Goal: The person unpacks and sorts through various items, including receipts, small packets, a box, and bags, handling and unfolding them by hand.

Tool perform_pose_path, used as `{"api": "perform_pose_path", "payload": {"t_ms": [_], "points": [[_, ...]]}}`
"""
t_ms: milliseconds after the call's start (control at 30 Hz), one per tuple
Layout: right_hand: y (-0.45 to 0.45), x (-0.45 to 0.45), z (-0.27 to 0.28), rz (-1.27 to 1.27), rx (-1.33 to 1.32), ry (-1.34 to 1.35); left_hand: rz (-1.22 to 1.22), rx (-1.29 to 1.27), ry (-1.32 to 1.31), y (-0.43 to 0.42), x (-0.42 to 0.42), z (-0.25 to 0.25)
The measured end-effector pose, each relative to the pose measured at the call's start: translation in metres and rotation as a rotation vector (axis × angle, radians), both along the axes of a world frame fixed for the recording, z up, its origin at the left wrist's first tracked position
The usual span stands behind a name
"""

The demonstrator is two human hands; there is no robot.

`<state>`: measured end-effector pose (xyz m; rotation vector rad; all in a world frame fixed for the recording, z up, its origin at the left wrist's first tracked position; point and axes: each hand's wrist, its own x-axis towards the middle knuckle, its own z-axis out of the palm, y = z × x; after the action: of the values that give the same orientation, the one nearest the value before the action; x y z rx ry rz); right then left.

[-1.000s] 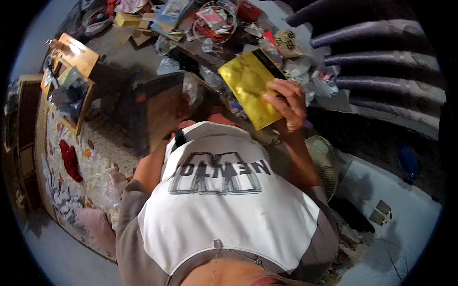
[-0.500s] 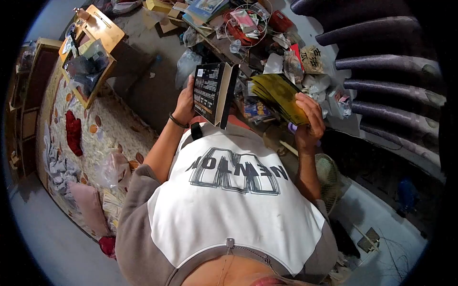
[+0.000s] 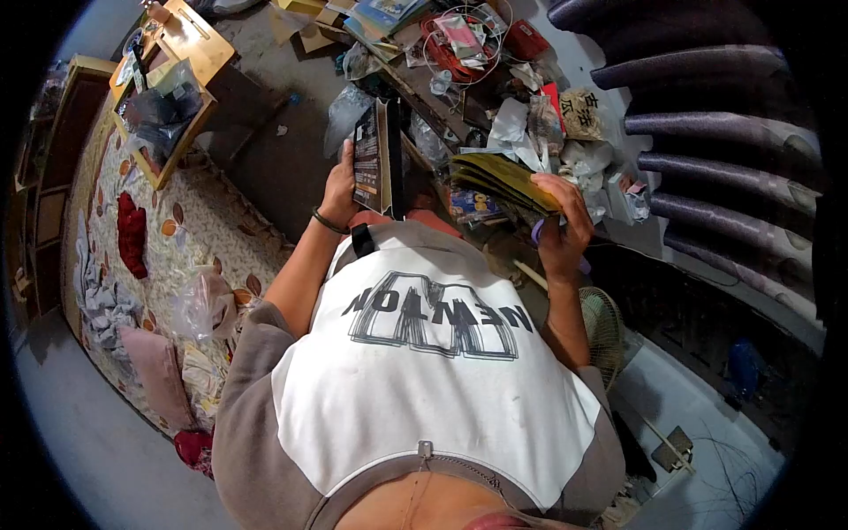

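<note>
My left hand (image 3: 339,193) is wrapped round the outer side of a black printed box (image 3: 367,168), thumb upright along its edge. The box has small print on its face, and a pale, hollow-looking side is turned toward me. On the other side, my right hand (image 3: 568,221) grips the end of a stack of thin yellow-green sheets (image 3: 499,179). Their far ends fan slightly apart. I cannot make out whether they are sleeves or pages. A small purple thing (image 3: 538,232) shows beside the right palm, partly hidden. Box and stack are apart from each other.
Beyond my hands lies clutter with plastic bags (image 3: 346,115), a red bundle of cord (image 3: 450,55) and papers. To the left is a bed (image 3: 199,230) with a wooden tray table (image 3: 190,53). Dark curtains (image 3: 707,124) hang at right, above a fan (image 3: 602,331).
The box in my left hand has turned, showing less of its printed face and more of its side. My right hand has shifted slightly left, and the stack lies flatter, seen more edge-on.
</note>
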<state>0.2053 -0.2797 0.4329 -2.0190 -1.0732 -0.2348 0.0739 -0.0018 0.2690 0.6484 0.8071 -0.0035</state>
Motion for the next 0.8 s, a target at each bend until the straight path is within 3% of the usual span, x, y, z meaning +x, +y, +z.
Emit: {"api": "perform_pose_path", "payload": {"t_ms": [267,433,500,600,667,733,800], "points": [[-0.002,0.002,-0.007,-0.017,-0.011,0.022,0.013,0.021,0.056,0.000,0.002,0.005],[-0.001,0.001,-0.004,0.015,-0.039,0.044,0.033,-0.137,-0.061,0.000,0.005,-0.004],[0.000,0.001,-0.008,0.013,-0.042,0.035,0.042,-0.070,-0.146,-0.004,0.004,0.004],[0.000,0.003,-0.011,0.019,-0.028,0.032,0.017,-0.014,-0.033,-0.003,0.005,0.018],[-0.002,-0.004,-0.015,-0.170,-0.122,0.086,0.035,-0.063,0.022,-0.004,0.007,0.036],[-0.021,0.002,-0.046,-0.392,-0.280,0.159,-0.017,-0.134,-0.091,0.000,0.001,0.000],[-0.020,0.008,-0.051,-0.430,-0.137,0.510,-0.060,-0.179,-0.256,0.001,-0.006,-0.013]]}}
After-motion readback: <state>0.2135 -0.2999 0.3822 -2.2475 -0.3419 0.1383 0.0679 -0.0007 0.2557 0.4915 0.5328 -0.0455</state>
